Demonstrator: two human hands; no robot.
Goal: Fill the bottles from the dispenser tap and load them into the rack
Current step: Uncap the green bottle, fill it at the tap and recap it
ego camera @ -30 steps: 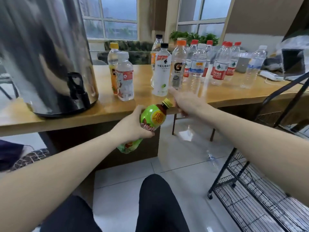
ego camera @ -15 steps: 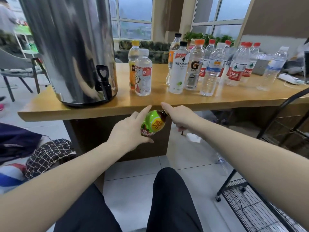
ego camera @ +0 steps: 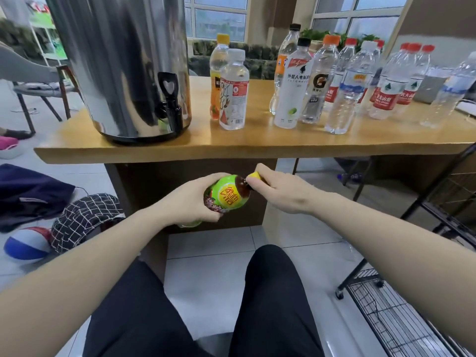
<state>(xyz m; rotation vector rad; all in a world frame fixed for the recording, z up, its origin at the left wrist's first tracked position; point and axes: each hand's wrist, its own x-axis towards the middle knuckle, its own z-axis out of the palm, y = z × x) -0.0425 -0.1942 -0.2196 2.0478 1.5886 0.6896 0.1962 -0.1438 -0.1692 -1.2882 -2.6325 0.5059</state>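
One green bottle (ego camera: 226,195) is being gripped in our left hand (ego camera: 190,202) while our right hand (ego camera: 280,189) is pinching its yellow cap (ego camera: 253,175); filling and racking are seemingly waiting.

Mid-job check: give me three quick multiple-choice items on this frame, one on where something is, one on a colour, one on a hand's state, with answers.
1. Where is the dispenser tap?
A) low on the urn's front B) on its lid C) under the table

2. What colour is the cap on the held green bottle?
A) red B) yellow C) black

3. What is the right hand doing?
A) resting open B) gripping the rack C) pinching the cap

Answers: 1 A, tap sits near the urn's base. 2 B, yellow shows between the fingers. 3 C, its fingers close round the cap.
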